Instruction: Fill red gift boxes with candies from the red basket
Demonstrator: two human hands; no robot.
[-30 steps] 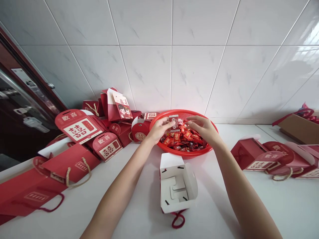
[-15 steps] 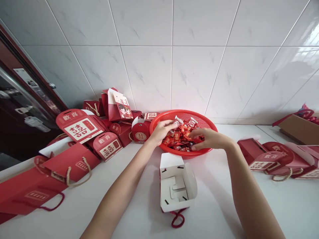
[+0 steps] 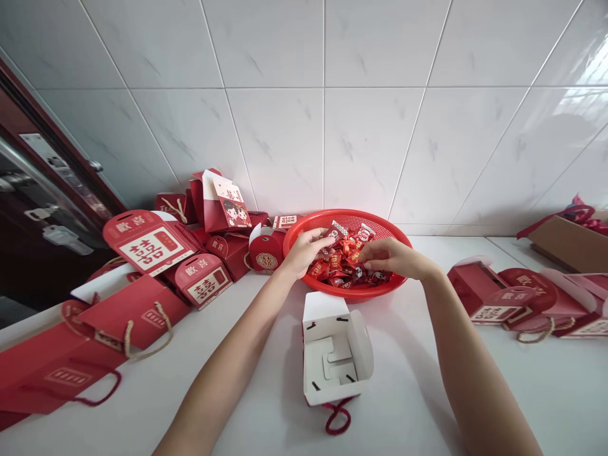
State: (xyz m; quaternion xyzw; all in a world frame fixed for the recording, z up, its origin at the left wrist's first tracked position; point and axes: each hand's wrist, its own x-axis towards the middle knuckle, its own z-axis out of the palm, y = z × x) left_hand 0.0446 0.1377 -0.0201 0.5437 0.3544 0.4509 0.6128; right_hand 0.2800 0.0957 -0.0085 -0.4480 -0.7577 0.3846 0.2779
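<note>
A red plastic basket [image 3: 405, 239] holds a heap of red-wrapped candies [image 3: 338, 261]. My left hand [image 3: 308, 253] rests over its left side, thumb and fingers apart beside the candies. On the right side of the heap, my right hand [image 3: 396, 258] has its fingertips drawn together among the wrappers; anything between them is hidden. Just in front of the basket, a small gift box [image 3: 332, 354] stands with its lid flaps up. Its white inside shows no candy, and a dark red cord loop [image 3: 338, 421] lies at its near side.
Red gift boxes with rope handles crowd the left, including a long red box [image 3: 137, 310] and a double-happiness box [image 3: 149, 247]. More red boxes [image 3: 479, 291] stand at the right, with a brown carton [image 3: 570, 244] behind. A tiled wall [image 3: 370, 145] closes off the back.
The fingers of my right hand have closed together at the candies. My left hand has stayed nearly in place. The whole view has shifted slightly.
</note>
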